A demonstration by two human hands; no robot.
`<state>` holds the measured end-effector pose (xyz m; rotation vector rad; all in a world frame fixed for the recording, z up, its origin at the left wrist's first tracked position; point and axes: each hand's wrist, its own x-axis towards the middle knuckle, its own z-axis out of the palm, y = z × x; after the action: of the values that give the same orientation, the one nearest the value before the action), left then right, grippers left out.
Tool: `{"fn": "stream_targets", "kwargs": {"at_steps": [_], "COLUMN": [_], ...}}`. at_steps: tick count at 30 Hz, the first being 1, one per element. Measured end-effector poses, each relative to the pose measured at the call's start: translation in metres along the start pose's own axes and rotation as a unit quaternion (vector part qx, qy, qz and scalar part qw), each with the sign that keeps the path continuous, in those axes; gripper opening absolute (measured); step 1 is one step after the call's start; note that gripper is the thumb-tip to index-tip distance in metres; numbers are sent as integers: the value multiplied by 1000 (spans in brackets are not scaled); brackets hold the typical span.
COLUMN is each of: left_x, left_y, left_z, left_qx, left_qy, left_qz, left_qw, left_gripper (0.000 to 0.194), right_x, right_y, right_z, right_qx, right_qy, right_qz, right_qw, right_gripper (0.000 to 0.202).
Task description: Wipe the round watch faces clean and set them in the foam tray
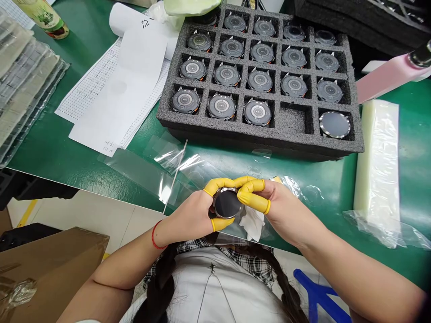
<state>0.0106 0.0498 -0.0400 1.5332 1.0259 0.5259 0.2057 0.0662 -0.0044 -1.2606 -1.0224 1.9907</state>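
A round watch case with a dark glass face and a silver rim is held over the table's front edge. My left hand grips it from the left, yellow finger cots on thumb and forefinger. At its upper right rim, my right hand has its cot-covered fingers closed together, touching the glass edge; whether they pinch anything thin is hidden. A crumpled white cloth lies just below my right fingers. Beyond both hands, a grey foam tray holds rows of watch cases, mostly back side up, with one face up.
Clear film sheets lie left of my hands. Papers and stacked clear plastic trays are farther left. On the right are a plastic-wrapped pale stack and a pink bottle. A cardboard box stands below the table.
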Motion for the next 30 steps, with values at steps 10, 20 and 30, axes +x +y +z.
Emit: {"fn": "stream_targets", "kwargs": {"at_steps": [10, 20, 30], "left_x": [0, 0, 0], "left_y": [-1, 0, 0], "left_z": [1, 1, 0], "left_qx": [2, 9, 11], "left_qy": [-1, -6, -3], "left_qz": [-2, 1, 5], "left_qw": [1000, 1000, 1000], "left_gripper": [59, 58, 58], "right_x": [-1, -1, 0], "right_y": [-1, 0, 2], "right_z": [1, 1, 0], "right_qx": [-13, -17, -17], "right_qy": [5, -2, 0], "right_qz": [9, 4, -2], "right_qw": [1000, 1000, 1000], "right_gripper": [20, 22, 17]}}
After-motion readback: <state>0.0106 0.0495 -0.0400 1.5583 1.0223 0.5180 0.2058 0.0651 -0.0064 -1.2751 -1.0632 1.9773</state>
